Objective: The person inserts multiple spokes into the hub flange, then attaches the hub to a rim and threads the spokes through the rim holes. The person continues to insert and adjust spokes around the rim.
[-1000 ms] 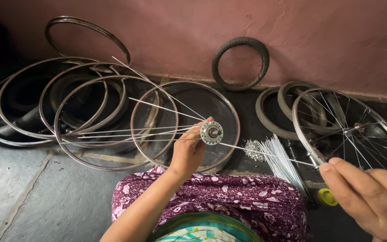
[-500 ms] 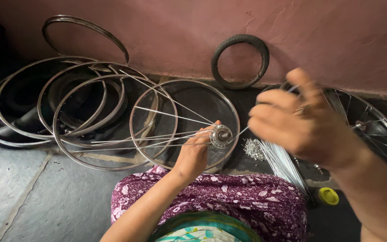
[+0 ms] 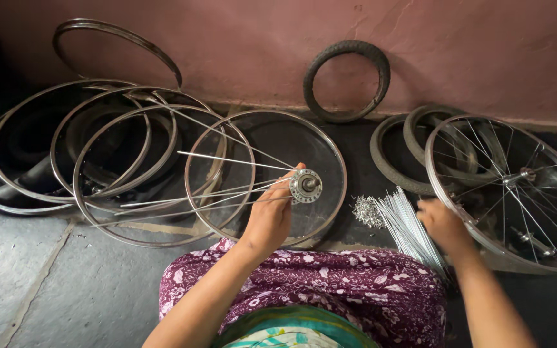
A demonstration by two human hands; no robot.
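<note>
My left hand point(image 3: 271, 212) grips a silver wheel hub point(image 3: 306, 185) with several thin spokes point(image 3: 227, 161) fanning out of it to the left. It is held above a bare metal rim point(image 3: 340, 161) lying on the floor. My right hand point(image 3: 443, 222) is down on the floor at the right, its fingers resting on a bundle of loose silver spokes point(image 3: 404, 222). Whether it pinches a spoke is hidden. A small heap of spoke nipples point(image 3: 367, 211) lies just left of the bundle.
Several bare rims point(image 3: 98, 154) overlap on the floor at the left. A spoked wheel point(image 3: 510, 187) and two tyres point(image 3: 388, 161) lie at the right. A small tyre point(image 3: 348, 80) and a rim point(image 3: 117, 38) lean on the pink wall. My purple floral lap point(image 3: 330, 283) fills the bottom.
My right hand was raised near the camera half a second ago; it has dropped to the spoke bundle on the floor. The left hand keeps the hub in nearly the same place.
</note>
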